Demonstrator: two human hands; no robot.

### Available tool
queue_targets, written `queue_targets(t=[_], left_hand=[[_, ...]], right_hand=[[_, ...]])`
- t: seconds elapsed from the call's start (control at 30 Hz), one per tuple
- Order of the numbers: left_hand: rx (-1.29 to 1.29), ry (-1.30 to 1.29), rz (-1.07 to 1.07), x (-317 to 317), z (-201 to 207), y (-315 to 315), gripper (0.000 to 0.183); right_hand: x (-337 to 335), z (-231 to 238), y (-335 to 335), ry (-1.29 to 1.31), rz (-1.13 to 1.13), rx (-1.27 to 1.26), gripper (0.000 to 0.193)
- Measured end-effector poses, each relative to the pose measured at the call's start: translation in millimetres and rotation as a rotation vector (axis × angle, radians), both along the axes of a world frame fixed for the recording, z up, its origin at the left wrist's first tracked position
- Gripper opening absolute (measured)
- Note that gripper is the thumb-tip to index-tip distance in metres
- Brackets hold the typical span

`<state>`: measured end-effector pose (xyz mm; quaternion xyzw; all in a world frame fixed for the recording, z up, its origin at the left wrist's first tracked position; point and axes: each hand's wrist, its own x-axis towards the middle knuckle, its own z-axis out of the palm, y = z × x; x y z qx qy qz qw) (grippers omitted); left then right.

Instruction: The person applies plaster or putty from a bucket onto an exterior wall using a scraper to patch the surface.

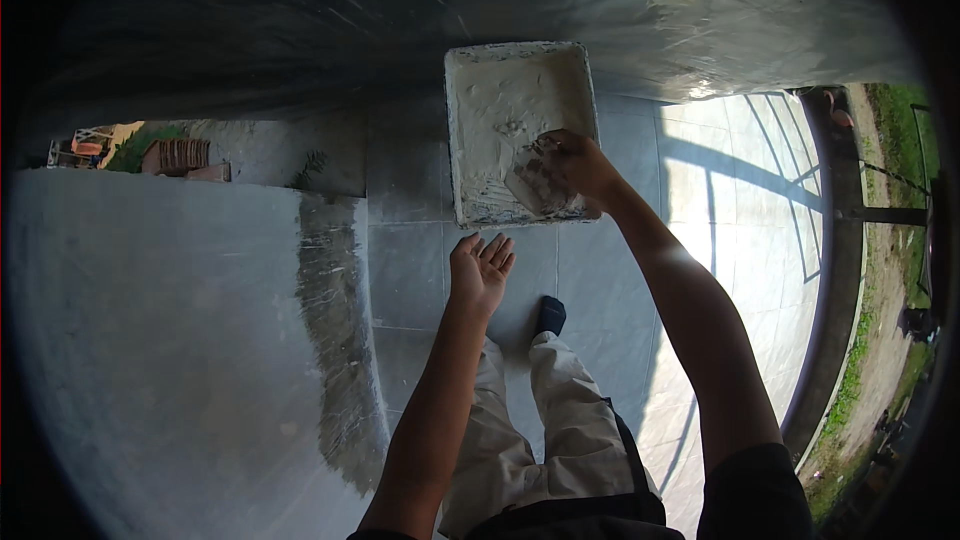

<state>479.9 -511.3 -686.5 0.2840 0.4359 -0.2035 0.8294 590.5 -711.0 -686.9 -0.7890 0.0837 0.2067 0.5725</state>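
Note:
A rectangular tray (450,130) smeared with off-white paste is in front of me. Thick wet paste (500,90), which looks like putty or plaster, coats its bottom, with ridges and scrape marks on the near left. My right hand (578,162) reaches over the tray's right side, closed round a flat, paste-streaked scraper (538,182). The scraper's blade lies low in the tray's near right part; its grip is hidden by my fingers. Close to the near edge of the tray, my left hand (482,270) is held palm up, fingers apart, with nothing in it.
A pale wall (180,330) with a darker, rough-edged strip (335,340) stands on my left. Grey floor tiles (410,270) lie below. Dark sheet-like material (300,20) spans the top. Sunlit tiles (740,240) and a dark rail (850,240) border grass on the right.

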Motion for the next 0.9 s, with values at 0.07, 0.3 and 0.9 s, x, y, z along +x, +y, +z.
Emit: queue_targets(t=[0.07,0.3,0.9], left_hand=[[0.030,-0.048,0.029,3,17,7,0.081],[0.293,-0.319,0.151,12,97,33,0.055],[1.223,-0.990,0.339,-66,346,172,0.044]], right_hand=[[-2,32,8,0.106,-0.055,0.111,0.046],[-1,123,39,-0.004,-0.092,0.370,0.038],[-61,370,205,-0.002,0.236,1.058,0.030]])
